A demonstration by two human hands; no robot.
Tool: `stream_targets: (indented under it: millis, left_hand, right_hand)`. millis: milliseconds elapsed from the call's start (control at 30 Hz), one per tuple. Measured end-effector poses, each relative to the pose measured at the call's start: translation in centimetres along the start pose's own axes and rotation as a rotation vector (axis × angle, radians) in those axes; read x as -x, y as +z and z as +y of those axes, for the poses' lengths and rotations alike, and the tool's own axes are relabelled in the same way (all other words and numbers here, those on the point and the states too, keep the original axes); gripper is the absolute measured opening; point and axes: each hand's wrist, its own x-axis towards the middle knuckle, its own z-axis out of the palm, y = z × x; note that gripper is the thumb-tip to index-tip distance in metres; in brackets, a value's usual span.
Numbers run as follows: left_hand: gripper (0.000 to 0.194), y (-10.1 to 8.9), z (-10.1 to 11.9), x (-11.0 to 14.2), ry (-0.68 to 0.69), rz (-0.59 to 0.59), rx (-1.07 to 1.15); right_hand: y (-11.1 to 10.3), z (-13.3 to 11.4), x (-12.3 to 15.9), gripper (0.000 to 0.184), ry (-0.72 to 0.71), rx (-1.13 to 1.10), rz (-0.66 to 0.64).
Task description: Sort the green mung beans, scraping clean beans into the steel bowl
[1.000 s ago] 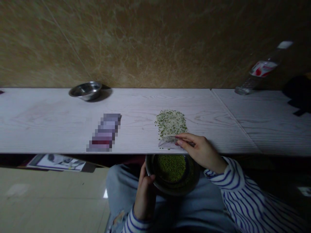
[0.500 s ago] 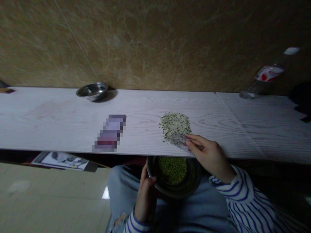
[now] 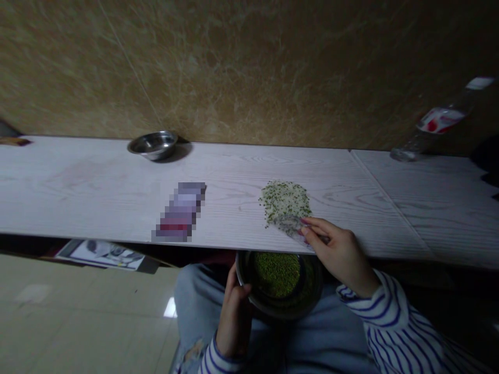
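My left hand (image 3: 235, 306) grips the left rim of a metal bowl (image 3: 249, 296), which rests on my lap just under the table edge. Green mung beans (image 3: 277, 274) cover the bowl's bottom. Pinched between the thumb and fingers of my right hand (image 3: 337, 244) is a see-through, scoop-like tool (image 3: 288, 224), too blurred to name surely. It lies at the near edge of a patch of white grains mixed with green beans (image 3: 284, 197), spread on the white wood-grain table (image 3: 230, 171). The tool covers part of that patch.
A small steel bowl (image 3: 154, 145) stands by the wall at the back left. Nearer lies a pixelated phone-like flat object (image 3: 181, 212). On the right is a clear bottle (image 3: 436, 122) with a white cap. A printed sheet (image 3: 103, 254) shows below the table edge.
The view has turned slightly left, so things on the table appear a little further right. Both hands keep their holds, and the tool has barely moved against the grains.
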Motion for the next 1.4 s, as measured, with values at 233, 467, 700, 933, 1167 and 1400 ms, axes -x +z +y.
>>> stream_targets:
  millis: [233,467,700,933,1167,1400]
  left_hand:
    - [0.059,0.1,0.0,0.0,0.016,0.010,-0.003]
    - [0.057,0.5,0.3,0.1,0.017,0.000,0.007]
    - [0.059,0.7,0.6,0.2,0.041,0.017,0.009]
    - [0.059,0.6,0.6,0.1,0.019,0.015,-0.003]
    - [0.060,0.7,0.6,0.0,0.010,0.016,-0.029]
    - [0.062,0.8,0.9,0.0,-0.005,0.042,-0.008]
  right_hand:
    - [-0.4,-0.1,-0.1,0.030,-0.007,-0.030,0.006]
    - [0.3,-0.4,-0.2,0.029,-0.022,0.000,-0.035]
    - [0.2,-0.6,-0.3,0.029,-0.062,0.029,-0.029]
    - [0.1,0.0,-0.3,0.026,-0.086,0.066,-0.021]
    - [-0.1,-0.1,-0.1,0.027,-0.089,0.069,-0.035]
    - [1.5,-1.3,-1.1,0.028,-0.123,0.092,-0.075]
